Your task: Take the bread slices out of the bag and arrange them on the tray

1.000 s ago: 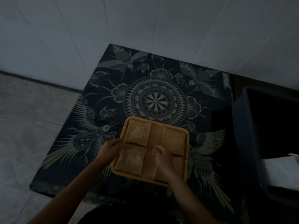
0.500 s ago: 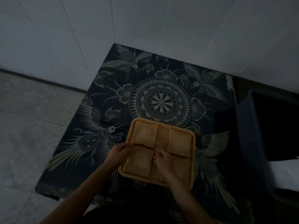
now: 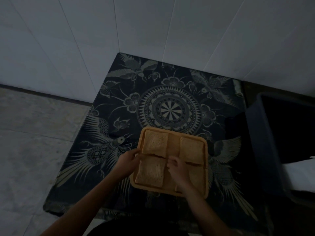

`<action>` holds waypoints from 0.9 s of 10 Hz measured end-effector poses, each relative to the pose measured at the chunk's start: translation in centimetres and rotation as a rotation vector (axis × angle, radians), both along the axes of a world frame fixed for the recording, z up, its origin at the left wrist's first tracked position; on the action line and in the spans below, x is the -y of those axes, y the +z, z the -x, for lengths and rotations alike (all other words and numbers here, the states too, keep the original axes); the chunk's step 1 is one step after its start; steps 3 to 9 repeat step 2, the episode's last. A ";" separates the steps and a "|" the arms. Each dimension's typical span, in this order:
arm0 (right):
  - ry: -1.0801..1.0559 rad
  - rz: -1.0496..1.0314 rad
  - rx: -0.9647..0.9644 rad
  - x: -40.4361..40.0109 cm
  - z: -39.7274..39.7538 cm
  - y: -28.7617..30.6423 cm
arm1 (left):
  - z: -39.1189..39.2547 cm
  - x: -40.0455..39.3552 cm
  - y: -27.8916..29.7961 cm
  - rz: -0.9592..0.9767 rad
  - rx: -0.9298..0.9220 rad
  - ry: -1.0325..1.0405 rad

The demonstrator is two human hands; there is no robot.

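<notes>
I see the tray (image 3: 172, 191) on the patterned cloth (image 3: 119, 103), 3 slices showing (a 4th may sit under my right hand (image 3: 177, 169)). Left hand (image 3: 128, 161) pinches the near-left slice (image 3: 150, 172) at its corner; right grip: cannot tell

Both forearms are bare, with no sleeves showing. The left hand (image 3: 127, 161) and right hand (image 3: 179, 169) wear no gloves. Any rings or watch are too dim to tell
</notes>
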State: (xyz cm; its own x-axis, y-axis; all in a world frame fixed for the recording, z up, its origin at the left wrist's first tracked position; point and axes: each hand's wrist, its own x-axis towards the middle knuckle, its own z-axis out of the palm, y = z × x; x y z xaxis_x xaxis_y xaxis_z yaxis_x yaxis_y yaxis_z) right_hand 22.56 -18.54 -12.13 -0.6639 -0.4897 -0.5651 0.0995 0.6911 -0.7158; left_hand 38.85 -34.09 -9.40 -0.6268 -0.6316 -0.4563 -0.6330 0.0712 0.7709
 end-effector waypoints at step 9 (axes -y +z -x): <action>0.135 0.038 -0.374 0.0 1.8 3.1 | 1.0 1.2 2.7 0.389 -0.157 -0.200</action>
